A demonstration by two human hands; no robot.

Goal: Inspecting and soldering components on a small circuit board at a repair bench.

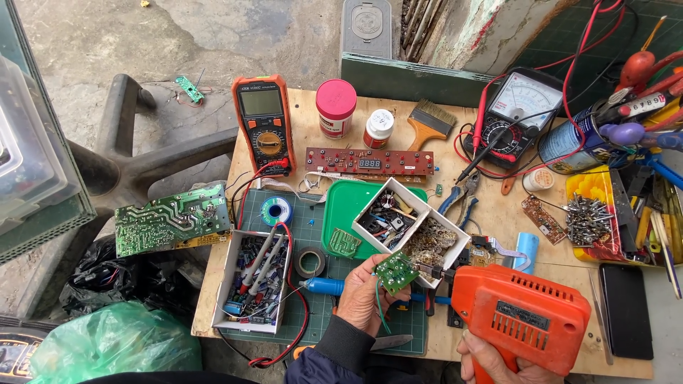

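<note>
Circuit board (395,272), small and green, sits pinched in the left hand (361,293) above the tabletop (491,213), its edge met by the tip of one orange soldering gun (523,316) that the right hand (491,359) grips by the handle. Just beyond the hands stands one white divided box (409,222) of parts on a green tray (345,206). Farther out lie two multimeters, one orange digital (263,122), one black analog (516,114). Left of the hands, a second parts box (252,281).
</note>
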